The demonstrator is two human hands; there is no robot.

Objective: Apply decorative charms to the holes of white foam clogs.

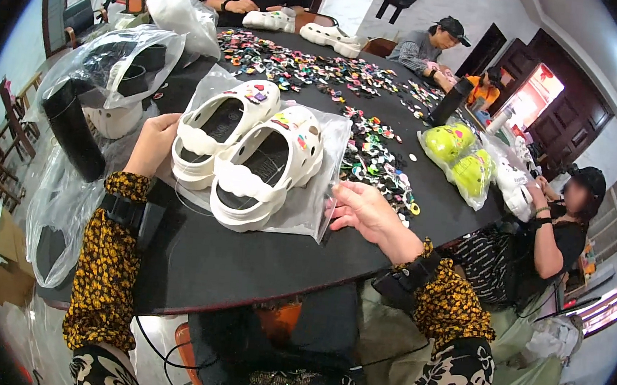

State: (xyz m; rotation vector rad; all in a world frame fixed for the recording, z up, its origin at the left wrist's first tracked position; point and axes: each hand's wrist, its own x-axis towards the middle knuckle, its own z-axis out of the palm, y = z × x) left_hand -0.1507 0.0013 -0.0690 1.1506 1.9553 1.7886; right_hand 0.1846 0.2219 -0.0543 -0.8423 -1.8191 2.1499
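A pair of white clogs (249,154) with colourful charms on the toes and black insoles lies on a clear plastic bag (307,211), heels toward me. Whether a thin layer of the bag also covers them I cannot tell. At the left side, my left hand (153,144) is closed at the bag's edge beside the left clog; its fingertips are partly hidden there. My right hand (374,219) pinches the bag's right edge between thumb and fingers, apart from the right clog.
Loose shoe charms (377,158) cover much of the black table (244,260). On the left stand a black cylinder (72,128) and a plastic-wrapped white container (113,117). Bagged green clogs (458,158) lie right, near a black bottle (450,102). Several people sit around the table.
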